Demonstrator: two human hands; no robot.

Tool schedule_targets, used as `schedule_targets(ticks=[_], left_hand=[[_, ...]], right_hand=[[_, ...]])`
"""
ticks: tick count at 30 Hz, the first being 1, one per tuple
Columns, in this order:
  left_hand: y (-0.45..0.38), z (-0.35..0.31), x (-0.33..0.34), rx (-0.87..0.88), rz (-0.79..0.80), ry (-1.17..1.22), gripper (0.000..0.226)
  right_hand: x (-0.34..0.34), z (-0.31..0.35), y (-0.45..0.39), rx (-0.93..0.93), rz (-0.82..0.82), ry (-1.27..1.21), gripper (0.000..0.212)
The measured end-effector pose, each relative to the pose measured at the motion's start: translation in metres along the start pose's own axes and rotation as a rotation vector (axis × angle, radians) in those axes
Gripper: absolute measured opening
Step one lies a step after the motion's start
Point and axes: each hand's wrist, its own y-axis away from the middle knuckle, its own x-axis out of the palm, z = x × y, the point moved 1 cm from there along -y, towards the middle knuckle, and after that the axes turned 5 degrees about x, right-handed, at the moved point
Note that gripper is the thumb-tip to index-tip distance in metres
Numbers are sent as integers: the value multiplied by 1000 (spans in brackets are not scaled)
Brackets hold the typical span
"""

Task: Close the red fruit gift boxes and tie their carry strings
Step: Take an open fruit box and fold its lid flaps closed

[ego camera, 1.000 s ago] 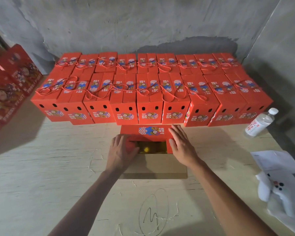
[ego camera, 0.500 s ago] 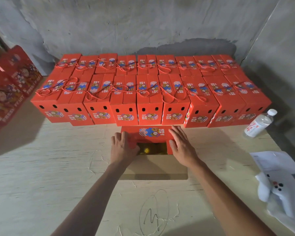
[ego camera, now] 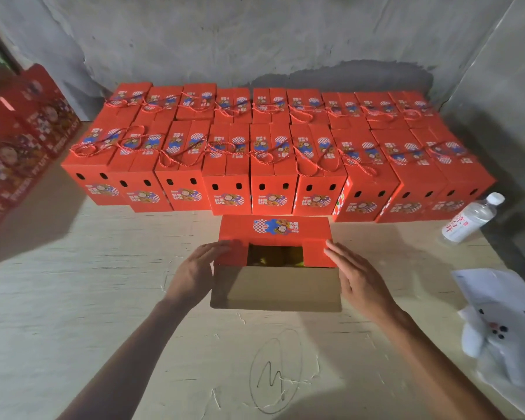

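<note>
Bare concrete walls back a pale desk [ego camera: 73, 313] stacked with closed red boxes [ego camera: 273, 165]. From the head view, the open box [ego camera: 275, 262] sits dead centre, long axis running left to right, squarely between both hands. Left hand [ego camera: 194, 268] presses the left end flap, fingers [ego camera: 215, 248] straight; right hand [ego camera: 361, 277] lies flat on the right flap. Brown near flap still lies open towards the person.

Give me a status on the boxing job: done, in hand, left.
Done: two rows of closed boxes with strings tied. In hand: left hand and right hand press side flaps on the open box. Left: fold its brown flap shut, tie the string.
</note>
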Motion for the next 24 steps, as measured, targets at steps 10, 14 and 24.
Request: schedule_targets(ticks=[10,14,24], left_hand=[[6,15,-1,-190,82,242,62],[-14,1,2,-461,-67,298,67],[-29,-41,56,-321,-149,-251,34]], right_hand=[[-9,-6,-1,90,105,-162,56],[-13,9,-30,315,-132,-239,49],[38,46,-65,86,-315,17,35]])
